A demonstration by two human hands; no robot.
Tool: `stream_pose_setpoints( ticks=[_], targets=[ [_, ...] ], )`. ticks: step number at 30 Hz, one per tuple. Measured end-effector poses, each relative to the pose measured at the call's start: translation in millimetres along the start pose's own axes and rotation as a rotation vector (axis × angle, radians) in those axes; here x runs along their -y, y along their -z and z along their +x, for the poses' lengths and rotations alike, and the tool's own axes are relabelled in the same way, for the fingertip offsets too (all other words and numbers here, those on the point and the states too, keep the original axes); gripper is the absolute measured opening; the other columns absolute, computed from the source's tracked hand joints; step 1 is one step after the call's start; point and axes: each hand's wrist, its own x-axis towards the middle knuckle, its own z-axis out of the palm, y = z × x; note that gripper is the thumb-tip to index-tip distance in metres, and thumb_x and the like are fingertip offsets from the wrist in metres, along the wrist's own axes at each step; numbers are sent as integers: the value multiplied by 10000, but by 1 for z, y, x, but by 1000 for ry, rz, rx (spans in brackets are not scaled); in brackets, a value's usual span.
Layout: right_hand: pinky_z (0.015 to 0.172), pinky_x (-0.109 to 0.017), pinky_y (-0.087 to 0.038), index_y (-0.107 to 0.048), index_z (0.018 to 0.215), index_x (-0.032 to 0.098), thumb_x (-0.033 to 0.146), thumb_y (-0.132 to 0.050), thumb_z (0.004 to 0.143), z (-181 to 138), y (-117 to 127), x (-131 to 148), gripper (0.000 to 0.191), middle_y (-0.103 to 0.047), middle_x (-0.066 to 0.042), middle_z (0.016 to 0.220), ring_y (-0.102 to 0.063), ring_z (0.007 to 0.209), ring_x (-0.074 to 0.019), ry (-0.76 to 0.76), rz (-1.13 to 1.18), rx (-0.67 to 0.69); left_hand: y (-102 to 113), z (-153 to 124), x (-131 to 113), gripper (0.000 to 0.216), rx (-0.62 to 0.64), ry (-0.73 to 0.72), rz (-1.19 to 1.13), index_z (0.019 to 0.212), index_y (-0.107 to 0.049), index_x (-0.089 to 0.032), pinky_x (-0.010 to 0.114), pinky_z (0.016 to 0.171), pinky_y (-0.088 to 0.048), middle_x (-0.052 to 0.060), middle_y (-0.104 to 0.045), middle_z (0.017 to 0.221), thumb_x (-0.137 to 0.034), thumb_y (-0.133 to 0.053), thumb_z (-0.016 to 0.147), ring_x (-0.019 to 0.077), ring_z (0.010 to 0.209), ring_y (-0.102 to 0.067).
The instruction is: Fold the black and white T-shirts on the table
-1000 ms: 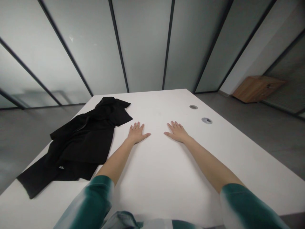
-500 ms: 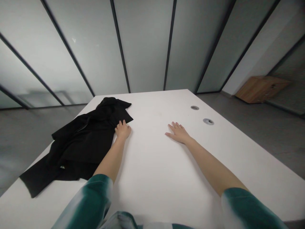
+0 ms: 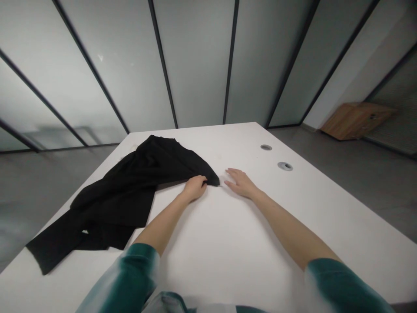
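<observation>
A black long-sleeved garment (image 3: 120, 187) lies in loose folds on the left part of the white table (image 3: 228, 243). One part of it, which looks like a sleeve, stretches rightward to the table's middle. My left hand (image 3: 195, 188) is closed on the lower edge of that part, close to its end; the fingertips are partly hidden by the cloth. Just right of the cloth's tip is my right hand (image 3: 241, 183), holding nothing, its fingers apart and slightly curled above the tabletop.
Two round grommets, a far one (image 3: 266, 147) and a nearer one (image 3: 285, 166), sit in the table's right side. A frosted glass partition (image 3: 198, 65) stands behind the table. On the floor at right is a wooden cabinet (image 3: 355, 121).
My left hand has moved right, drawing part of the black garment across to the table's middle. My right hand has stayed nearly in place, its fingers now more curled.
</observation>
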Motion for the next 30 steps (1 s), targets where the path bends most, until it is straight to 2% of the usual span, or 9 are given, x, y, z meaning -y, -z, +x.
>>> stream_pose_setpoints(
  ticks=[3,6,8,11,15,18,22,25,30],
  targets=[
    [1175,-457,-272,-446,1483,214,454,-314,987,0,1,0,567,-405,-86,1552,-364,1428,-233,63,86,3,-8,-5,-20,235,190,-216,-281,928,-738,-155,296,805,-497,61,-731,909,-150,-552,786,207,857,-659],
    [1186,-463,-253,-465,1473,238,465,-311,993,0,2,4,554,-322,-49,1596,-307,1461,-235,72,115,40,-6,-9,-23,170,454,-256,-568,838,-731,-144,266,689,-479,26,-692,752,-195,-578,783,162,710,-625],
    [1189,-470,-244,-496,1452,258,478,-332,989,0,2,10,539,-341,-31,1586,-281,1472,-241,115,120,82,-4,-10,-22,217,503,-240,-732,938,-725,-138,273,716,-488,45,-702,811,-256,-592,813,163,755,-634],
    [1181,-459,-256,-564,1395,275,459,-304,1000,2,0,19,508,-447,-27,1527,-321,1454,-233,176,91,147,-3,-10,-24,365,286,-233,-755,1129,-670,-142,325,823,-504,104,-696,1014,-353,-615,837,192,901,-641],
    [1154,-471,-282,-597,1358,239,474,-292,1002,3,2,16,525,-487,-62,1498,-394,1406,-267,2,-32,82,-5,-14,-29,566,-31,-326,-251,1220,-637,-154,434,999,-438,153,-612,1240,-448,-732,745,291,1138,-558],
    [1121,-518,-300,-615,1330,225,485,-292,993,2,9,5,534,-519,-96,1465,-431,1368,-319,-231,-113,4,-5,-18,-29,591,-100,-380,-1,1276,-615,-175,472,1100,-338,151,-536,1387,-473,-706,774,329,1305,-441],
    [1032,-546,-375,-656,1246,144,465,-397,948,-1,19,-5,509,-598,-199,1316,-535,1225,-383,-456,-198,-68,-6,-15,-24,623,-81,-302,93,1338,-572,-194,460,1125,-303,136,-513,1439,-530,-640,819,322,1350,-418],
    [984,-504,-435,-686,1179,139,419,-483,909,-2,21,0,439,-637,-201,1225,-571,1161,-367,-358,-133,-46,-9,-11,-18,636,-3,-173,135,1356,-554,-198,457,1120,-312,139,-549,1411,-567,-589,839,324,1326,-461],
    [1029,-400,-457,-669,1242,246,348,-460,920,-3,11,30,397,-673,-52,1267,-609,1162,-244,13,442,109,-7,-8,-8,973,-107,6,135,1532,-275,-129,513,1167,-225,201,-399,1526,-547,-668,747,375,1415,-341]
  ],
)
